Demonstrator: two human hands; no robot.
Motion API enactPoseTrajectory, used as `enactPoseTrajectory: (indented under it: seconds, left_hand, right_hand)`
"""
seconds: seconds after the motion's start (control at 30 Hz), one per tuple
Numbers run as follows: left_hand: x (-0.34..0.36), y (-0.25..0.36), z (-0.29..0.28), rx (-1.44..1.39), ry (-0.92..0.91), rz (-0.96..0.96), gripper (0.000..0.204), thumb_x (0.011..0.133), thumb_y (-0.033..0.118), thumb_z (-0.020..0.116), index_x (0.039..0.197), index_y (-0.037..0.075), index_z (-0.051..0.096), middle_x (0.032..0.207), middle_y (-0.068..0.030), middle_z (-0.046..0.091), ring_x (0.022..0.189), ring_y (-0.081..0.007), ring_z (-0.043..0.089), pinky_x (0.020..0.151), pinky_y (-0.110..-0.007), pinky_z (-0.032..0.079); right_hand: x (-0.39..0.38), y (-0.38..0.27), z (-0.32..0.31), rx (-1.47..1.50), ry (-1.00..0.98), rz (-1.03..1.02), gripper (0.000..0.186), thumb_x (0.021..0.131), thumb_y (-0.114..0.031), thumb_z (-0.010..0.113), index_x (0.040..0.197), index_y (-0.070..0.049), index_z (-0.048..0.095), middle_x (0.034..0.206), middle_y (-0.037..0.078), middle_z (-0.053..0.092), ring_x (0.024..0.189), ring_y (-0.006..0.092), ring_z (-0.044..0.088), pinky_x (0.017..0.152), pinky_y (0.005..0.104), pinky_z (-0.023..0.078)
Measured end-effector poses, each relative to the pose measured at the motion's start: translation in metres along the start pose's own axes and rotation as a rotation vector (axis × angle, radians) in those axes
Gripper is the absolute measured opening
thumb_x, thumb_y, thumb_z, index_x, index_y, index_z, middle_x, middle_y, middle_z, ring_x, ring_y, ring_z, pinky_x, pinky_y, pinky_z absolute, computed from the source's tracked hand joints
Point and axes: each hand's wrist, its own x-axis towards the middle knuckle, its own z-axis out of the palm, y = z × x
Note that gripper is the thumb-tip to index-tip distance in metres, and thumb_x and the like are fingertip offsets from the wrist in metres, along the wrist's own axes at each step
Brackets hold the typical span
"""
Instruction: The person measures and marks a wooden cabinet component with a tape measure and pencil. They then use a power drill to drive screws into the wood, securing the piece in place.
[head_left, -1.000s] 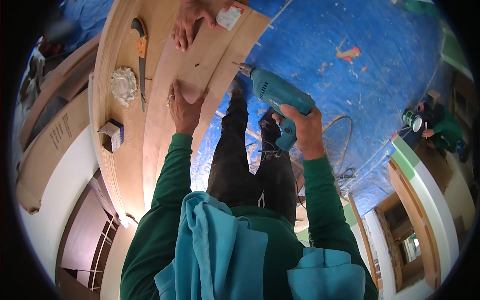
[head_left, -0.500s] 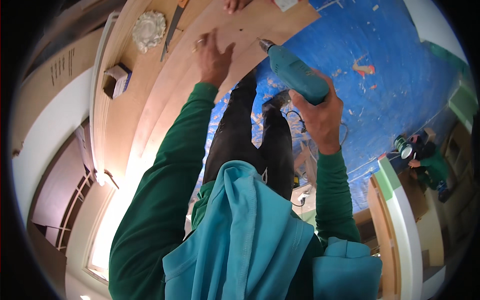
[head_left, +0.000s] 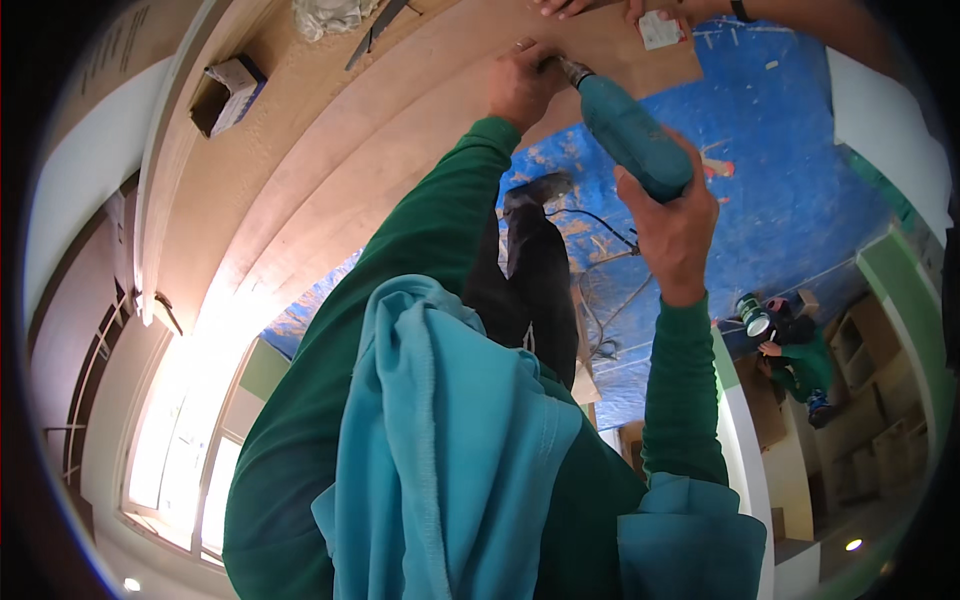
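Note:
A teal power drill (head_left: pixel 635 135) is gripped in my right hand (head_left: pixel 675 225), its chuck pointing to the far left over the wooden board (head_left: pixel 420 130). My left hand (head_left: pixel 522 88) is at the board, right by the drill's tip. Its fingers are curled together with a ring on one of them. What they pinch, if anything, is hidden, and so is the very end of the drill bit. At the far edge of the board, another person's hands (head_left: pixel 570 6) rest on the wood, beside a small white-and-red packet (head_left: pixel 660 30).
On the wood at left stands an open small box (head_left: pixel 228 95); a saw blade (head_left: pixel 378 32) and crumpled clear plastic (head_left: pixel 328 14) lie farther off. Blue sheeting (head_left: pixel 770 220) with debris and a cable (head_left: pixel 610 310) covers the floor. A person in green (head_left: pixel 800 360) crouches at right.
My left hand has moved right and away from me, its spread fingers now curled by the drill's tip. The drill has shifted slightly right. My view has shifted, showing more of the other person's arms.

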Motion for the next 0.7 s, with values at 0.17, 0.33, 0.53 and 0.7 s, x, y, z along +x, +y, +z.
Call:
enactPoseTrajectory:
  seconds: [0.17,0.33,0.53,0.7]
  left_hand:
    - [0.003,0.003,-0.003,0.011,-0.012,-0.02,0.018,0.085,0.014,0.081,0.103,0.012,0.08,0.1,-0.0113,0.074,0.089,-0.035,0.073,0.079,-0.044,0.059]
    - [0.003,0.004,-0.003,-0.089,-0.003,-0.04,0.016,0.086,0.012,0.079,0.102,0.012,0.079,0.1,-0.0118,0.074,0.089,-0.0357,0.073,0.079,-0.044,0.059]
    - [0.0,0.004,-0.004,-0.138,-0.015,-0.032,0.014,0.089,0.011,0.077,0.102,0.009,0.078,0.101,-0.013,0.074,0.089,-0.0367,0.073,0.08,-0.044,0.059]
    - [0.004,0.002,-0.008,-0.109,-0.086,-0.092,0.024,0.089,0.018,0.078,0.111,0.008,0.076,0.107,-0.0163,0.073,0.093,-0.0396,0.072,0.083,-0.046,0.058]
  right_hand:
    - [0.001,-0.016,0.0,-0.076,-0.012,-0.024,0.055,0.088,-0.015,0.087,0.135,-0.002,0.063,0.104,0.014,0.078,0.092,0.02,0.077,0.081,0.0369,0.062]
    - [0.003,-0.021,-0.002,0.027,-0.025,0.079,0.055,0.088,-0.012,0.087,0.136,-0.002,0.063,0.105,0.013,0.078,0.092,0.0186,0.076,0.08,0.0372,0.062]
    - [0.012,-0.043,-0.004,-0.261,-0.107,-0.04,0.054,0.086,-0.017,0.085,0.135,-0.004,0.063,0.103,0.019,0.077,0.088,0.0332,0.078,0.081,0.041,0.06]
    - [0.036,-0.084,-0.001,-0.462,-0.22,-0.079,0.052,0.087,-0.023,0.082,0.132,-0.005,0.063,0.102,0.023,0.076,0.093,0.0443,0.074,0.082,0.0478,0.057]
